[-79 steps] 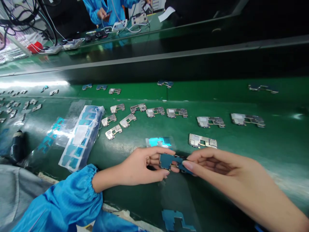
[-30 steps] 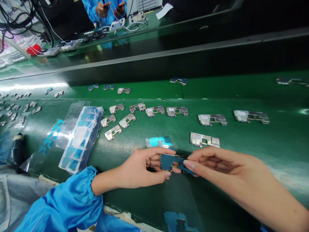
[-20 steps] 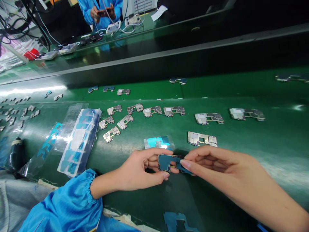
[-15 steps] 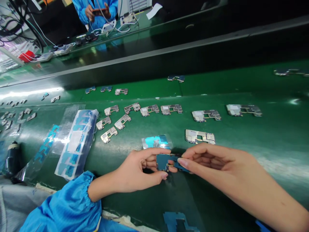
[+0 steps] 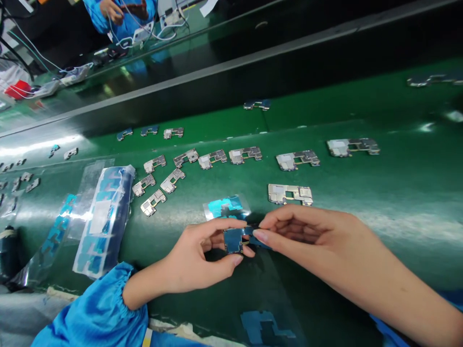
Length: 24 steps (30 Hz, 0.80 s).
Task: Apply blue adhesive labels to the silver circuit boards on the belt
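Observation:
Between both hands is a small circuit board (image 5: 233, 240) with a dark blue face turned up. My left hand (image 5: 202, 255) supports its left end, thumb below and fingers behind. My right hand (image 5: 300, 231) pinches the board's right end between thumb and forefinger, hiding much of that end. Just behind my fingers lies a clear sheet with a bright blue cut-out film (image 5: 226, 207). A darker blue film piece (image 5: 265, 325) of similar outline lies on the green mat near the front edge. Beyond my right hand rests a silvery circuit board (image 5: 290, 194).
Several more circuit boards (image 5: 245, 155) lie in loose rows across the green mat (image 5: 202, 284). To the left are a stack of blue film sheets (image 5: 103, 219) in plastic and a dark bottle-like object (image 5: 7, 253). Across the bench a person in blue (image 5: 123, 19) holds something.
The whole scene has shifted slightly as the camera turned. Both hands keep hold of the circuit board, with little visible change in their grip.

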Motion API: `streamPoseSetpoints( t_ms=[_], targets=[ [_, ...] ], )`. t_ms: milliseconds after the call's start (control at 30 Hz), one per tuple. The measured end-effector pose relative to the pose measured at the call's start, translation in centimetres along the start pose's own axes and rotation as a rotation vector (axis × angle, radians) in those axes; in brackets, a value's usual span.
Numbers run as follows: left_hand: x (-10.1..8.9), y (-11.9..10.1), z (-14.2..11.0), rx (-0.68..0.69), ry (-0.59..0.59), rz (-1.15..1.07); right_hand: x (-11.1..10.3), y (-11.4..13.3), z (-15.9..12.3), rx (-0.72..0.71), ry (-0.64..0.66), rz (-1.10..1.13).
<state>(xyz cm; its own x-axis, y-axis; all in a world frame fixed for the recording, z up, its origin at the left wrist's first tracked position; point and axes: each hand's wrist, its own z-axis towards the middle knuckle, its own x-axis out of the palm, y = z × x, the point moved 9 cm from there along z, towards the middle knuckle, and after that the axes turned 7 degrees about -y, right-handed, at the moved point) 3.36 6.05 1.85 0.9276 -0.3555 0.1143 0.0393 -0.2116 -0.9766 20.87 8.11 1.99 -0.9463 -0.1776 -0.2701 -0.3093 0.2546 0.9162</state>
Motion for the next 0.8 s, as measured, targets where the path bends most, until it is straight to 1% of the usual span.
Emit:
streamPoseSetpoints(
  t_ms=[200, 333, 467, 600, 800],
  targets=[
    [0.0, -0.2, 0.0, -0.037, -0.006, -0.024, 0.2, -0.3, 0.0, 0.027, 0.011, 0.01],
    [0.2, -0.7, 0.2, -0.063, 0.005, -0.126, 0.5, 0.1, -0.1, 0.001, 0.024, 0.032],
    [-0.1, -0.8, 0.5, -0.08, -0.06, -0.188, 0.5, 0.6, -0.3, -0.011, 0.022, 0.043],
    [-0.3, -0.8, 0.4, -0.056, -0.104, -0.109, 0.6, 0.8, -0.5, -0.007, 0.015, 0.05],
    [-0.8, -1.2, -0.3, 0.044, -0.167, 0.161, 0.4, 1.2, -0.5, -0.032, -0.023, 0.039]
  ],
)
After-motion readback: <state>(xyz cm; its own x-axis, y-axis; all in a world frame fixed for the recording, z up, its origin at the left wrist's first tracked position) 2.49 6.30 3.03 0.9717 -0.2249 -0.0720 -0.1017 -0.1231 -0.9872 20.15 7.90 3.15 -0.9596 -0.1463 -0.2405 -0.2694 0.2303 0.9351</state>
